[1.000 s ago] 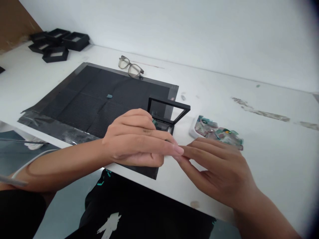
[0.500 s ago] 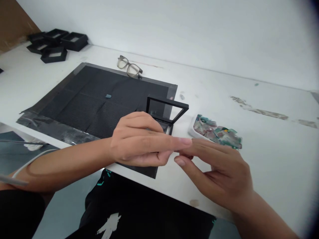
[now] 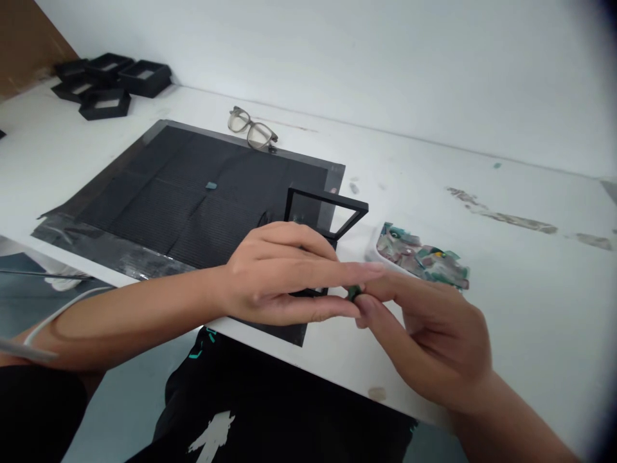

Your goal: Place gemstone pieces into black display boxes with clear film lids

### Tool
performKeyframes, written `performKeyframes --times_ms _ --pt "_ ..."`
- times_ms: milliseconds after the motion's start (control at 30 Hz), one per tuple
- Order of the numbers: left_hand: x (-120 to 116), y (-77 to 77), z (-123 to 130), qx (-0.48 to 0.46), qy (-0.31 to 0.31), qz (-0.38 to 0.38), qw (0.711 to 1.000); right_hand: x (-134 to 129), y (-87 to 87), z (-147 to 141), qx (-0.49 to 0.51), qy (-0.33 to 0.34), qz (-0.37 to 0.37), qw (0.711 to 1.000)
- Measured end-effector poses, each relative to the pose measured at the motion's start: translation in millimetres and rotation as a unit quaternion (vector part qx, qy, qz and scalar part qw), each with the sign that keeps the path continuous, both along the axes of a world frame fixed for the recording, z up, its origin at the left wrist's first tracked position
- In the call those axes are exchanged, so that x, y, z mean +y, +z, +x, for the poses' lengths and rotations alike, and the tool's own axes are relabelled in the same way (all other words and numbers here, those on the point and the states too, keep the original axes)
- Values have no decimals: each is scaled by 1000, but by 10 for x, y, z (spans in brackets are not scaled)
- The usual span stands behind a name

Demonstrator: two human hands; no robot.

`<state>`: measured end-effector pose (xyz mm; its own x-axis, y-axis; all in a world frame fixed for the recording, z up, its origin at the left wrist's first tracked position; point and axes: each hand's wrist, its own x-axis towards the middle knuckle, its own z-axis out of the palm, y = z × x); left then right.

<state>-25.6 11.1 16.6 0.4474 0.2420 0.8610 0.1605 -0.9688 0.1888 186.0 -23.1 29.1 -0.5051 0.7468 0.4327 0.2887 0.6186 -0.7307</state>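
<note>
My left hand (image 3: pixel 289 280) reaches in from the left, index finger and thumb closed around a small dark green piece (image 3: pixel 355 293). From the right, my right hand (image 3: pixel 434 337) pinches the same piece between its thumb and bent fingers, so the fingertips of both hands meet there. Most of the piece is hidden by the fingers. Just behind them stands a small black case with a window-like frame lid (image 3: pixel 354 204) tilted up; my left hand covers much of its base. A white tub (image 3: pixel 373 247) of green and mauve marbled pieces (image 3: pixel 424 257) lies beyond my right hand.
A black ribbed mat (image 3: pixel 193 206), taped at its edges, covers the left of the white table, with a small blue-grey chip (image 3: pixel 211 186) on it. Glasses (image 3: pixel 253 132) lie behind it. Several black frame-like boxes (image 3: pixel 144 78) are piled at the back left.
The green piece has come into view between my fingertips. My left hand has shifted slightly right, its thumb now stretched out under the piece, and my right thumb has closed in.
</note>
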Motion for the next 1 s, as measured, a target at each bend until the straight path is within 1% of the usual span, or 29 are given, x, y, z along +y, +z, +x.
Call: performKeyframes --times_ms 67,233,400,467,600,800,1000 --pt "-1 -15 19 -23 -25 -33 999 -1 3 6 18 2 -14 1000" --pt "-12 -51 54 -55 -58 -145 986 -9 -4 3 49 22 -49 997" --pt "-15 -36 69 -64 -109 -209 970 -10 25 -12 43 40 -101 993" --pt "-20 -28 70 -58 -115 -215 968 -7 39 -15 47 52 -122 990" --pt "-27 -20 58 -55 -122 -191 972 1 39 -6 72 74 -172 980" --pt "-22 -14 38 -32 -111 -182 976 8 2 -10 92 90 -244 961" --pt "-43 -35 42 -35 -116 -173 977 3 -6 -34 94 80 -233 965"
